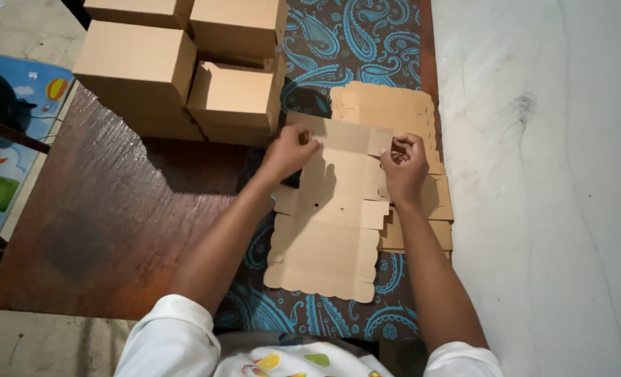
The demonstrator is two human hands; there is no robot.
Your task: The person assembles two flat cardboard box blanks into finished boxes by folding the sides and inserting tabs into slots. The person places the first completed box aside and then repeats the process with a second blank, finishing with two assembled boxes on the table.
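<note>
A flat, unfolded cardboard box blank (pixel 331 230) lies in front of the person on a blue paisley cloth (pixel 352 35). The blank is plain tan, die-cut, with a scalloped edge along the near flap, small side tabs at its middle, and a couple of tiny round holes near its left side. Its far part overlaps a stack of similar flat blanks (pixel 394 112) that lies just beyond and to the right, also with wavy edges.

The left hand (pixel 287 152) has its grip pinched on the far left corner of the blank, fingers closed on the cardboard's upper flap. The right hand (pixel 403 167) grasps the far right part of the same flap, fingers curled around the edge, so both hands hold the blank's far end at about the same height.

The cloth runs over a dark brown wooden counter (pixel 101 209). At the counter's far left stand 4 assembled tan cardboard boxes (pixel 185 63), packed touching one another in 2 rows, well apart from the near flap but close to the left hand. Pale concrete floor (pixel 548 195) fills the right side, and a colourful children's mat (pixel 10 139) shows at the far left
</note>
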